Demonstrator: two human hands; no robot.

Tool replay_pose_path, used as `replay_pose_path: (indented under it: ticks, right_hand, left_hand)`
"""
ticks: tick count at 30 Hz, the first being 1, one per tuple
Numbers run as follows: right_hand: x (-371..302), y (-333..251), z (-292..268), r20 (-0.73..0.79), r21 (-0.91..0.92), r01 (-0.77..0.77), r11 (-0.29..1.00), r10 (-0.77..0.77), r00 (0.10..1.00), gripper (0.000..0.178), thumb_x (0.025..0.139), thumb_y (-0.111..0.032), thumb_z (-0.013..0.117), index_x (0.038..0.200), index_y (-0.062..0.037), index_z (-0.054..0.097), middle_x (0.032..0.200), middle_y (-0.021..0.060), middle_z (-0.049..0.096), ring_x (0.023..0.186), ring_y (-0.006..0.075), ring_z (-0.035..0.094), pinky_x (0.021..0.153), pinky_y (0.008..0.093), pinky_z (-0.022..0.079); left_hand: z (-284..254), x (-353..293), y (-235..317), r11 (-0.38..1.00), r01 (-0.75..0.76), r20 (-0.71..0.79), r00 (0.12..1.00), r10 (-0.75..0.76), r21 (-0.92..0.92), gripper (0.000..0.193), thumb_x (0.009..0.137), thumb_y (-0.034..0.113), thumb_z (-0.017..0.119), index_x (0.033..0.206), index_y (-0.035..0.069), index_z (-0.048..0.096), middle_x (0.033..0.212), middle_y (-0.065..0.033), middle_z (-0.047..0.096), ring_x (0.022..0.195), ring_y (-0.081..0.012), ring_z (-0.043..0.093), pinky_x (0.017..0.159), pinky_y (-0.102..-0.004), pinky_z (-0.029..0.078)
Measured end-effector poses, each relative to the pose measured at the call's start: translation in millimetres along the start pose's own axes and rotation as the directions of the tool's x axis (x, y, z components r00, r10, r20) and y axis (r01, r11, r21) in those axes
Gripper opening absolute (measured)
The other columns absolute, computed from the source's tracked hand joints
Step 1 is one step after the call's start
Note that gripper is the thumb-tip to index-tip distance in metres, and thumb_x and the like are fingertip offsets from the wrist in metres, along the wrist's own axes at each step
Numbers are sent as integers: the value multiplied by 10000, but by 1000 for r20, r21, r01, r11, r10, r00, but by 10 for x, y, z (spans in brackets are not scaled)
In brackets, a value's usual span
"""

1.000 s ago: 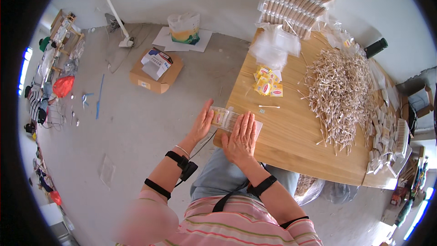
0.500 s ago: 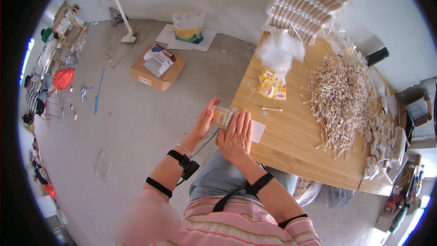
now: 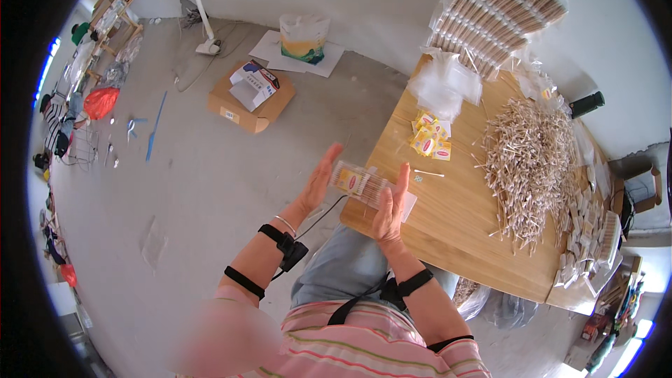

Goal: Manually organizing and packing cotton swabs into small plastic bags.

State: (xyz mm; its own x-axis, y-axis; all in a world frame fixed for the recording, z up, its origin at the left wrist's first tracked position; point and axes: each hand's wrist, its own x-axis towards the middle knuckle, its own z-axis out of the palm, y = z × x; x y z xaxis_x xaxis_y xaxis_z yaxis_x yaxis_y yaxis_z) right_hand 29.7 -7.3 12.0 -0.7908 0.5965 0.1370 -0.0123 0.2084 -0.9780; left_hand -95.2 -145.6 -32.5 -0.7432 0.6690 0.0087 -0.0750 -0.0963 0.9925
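Observation:
A clear packet of cotton swabs (image 3: 364, 187) with a yellow label lies at the near left corner of the wooden table (image 3: 462, 203). My left hand (image 3: 320, 180) is held upright at the packet's left end, fingers stretched out. At the other end my right hand (image 3: 392, 204) is also open, its palm turned toward the packet and its thumb apart. Whether either palm touches the packet I cannot tell. A pale flat piece (image 3: 409, 206) shows partly behind my right hand. A single cotton swab (image 3: 429, 173) lies just beyond it.
Yellow label cards (image 3: 430, 138) and clear plastic bags (image 3: 444, 91) lie farther back on the table. A large heap of loose cotton swabs (image 3: 528, 168) covers its right side, with stacked swab bundles (image 3: 490, 17) behind. On the floor at left sits a cardboard box (image 3: 241, 110).
My right hand has lifted off the packet's top and turned upright. My left hand has let go of its end, and the fingers of both hands have straightened. The view has shifted slightly.

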Motion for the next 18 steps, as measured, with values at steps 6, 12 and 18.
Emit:
replay_pose_path:
  ticks: [6, 12, 18]
  right_hand:
    - [28, 48, 182, 65, 161, -11, 987, 0, 998, 716, 992, -401, 360, 1486, 41, 91, 1555, 215, 138, 1454, 317, 90, 1164, 388, 86]
    - [51, -156, 350, 89, 154, 12, 988, -26, 996, 720, 990, -396, 373, 1483, 50, 97, 1552, 226, 136, 1451, 316, 95, 1160, 391, 89]
    - [74, -125, 430, 86, 182, 11, 983, -27, 996, 714, 987, -386, 383, 1479, 53, 109, 1548, 243, 129, 1451, 331, 91, 1161, 404, 88]
  left_hand:
    - [91, -21, 31, 996, -32, 69, 997, 27, 81, 710, 1007, 515, 251, 1478, -14, 205, 1527, -147, 260, 1423, -245, 212, 1158, -357, 158]
    - [60, -37, 36, 989, -46, 80, 996, 35, 139, 767, 984, 581, 230, 1483, 1, 200, 1525, -157, 259, 1424, -259, 207, 1156, -371, 158]
    - [73, -54, 50, 996, -18, 85, 996, 10, 92, 792, 973, 603, 224, 1493, 9, 159, 1532, -154, 245, 1425, -258, 202, 1153, -375, 161]
